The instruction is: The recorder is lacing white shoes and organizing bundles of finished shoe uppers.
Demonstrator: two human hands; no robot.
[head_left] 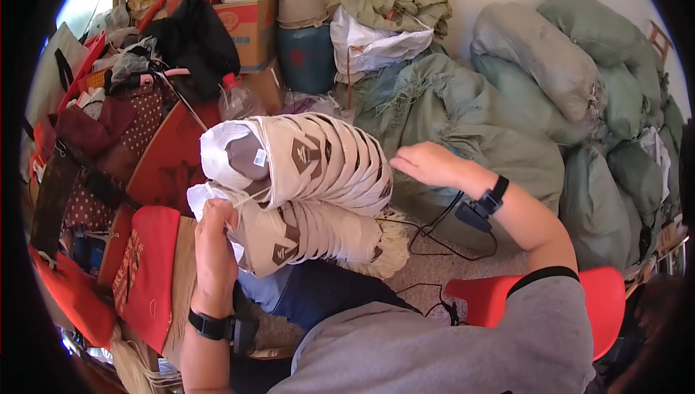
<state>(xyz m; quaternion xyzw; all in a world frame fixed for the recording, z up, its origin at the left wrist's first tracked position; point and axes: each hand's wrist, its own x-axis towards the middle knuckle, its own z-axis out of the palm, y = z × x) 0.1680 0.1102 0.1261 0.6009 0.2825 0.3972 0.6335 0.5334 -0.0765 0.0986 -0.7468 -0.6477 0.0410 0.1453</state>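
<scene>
Two bundles of nested cream pieces with brown patches lie side by side across my lap; they look like stacked shoe uppers. The farther bundle (329, 158) has a white sheet and a grey-brown piece with a small label at its left end. Thin string (251, 197) runs over that end toward my left hand (216, 238), which is closed on it beside the nearer bundle (318, 231). My right hand (432, 164) is pinched just off the farther bundle's right end; what its fingers hold is too small to make out.
Large green sacks (463, 126) fill the far side and right. A red stool (604, 307) stands at my right, with black cables (434, 238) nearby. On the left are a red cloth (148, 271) and piled clothes; a blue drum (304, 59) and cardboard box (248, 32) stand behind.
</scene>
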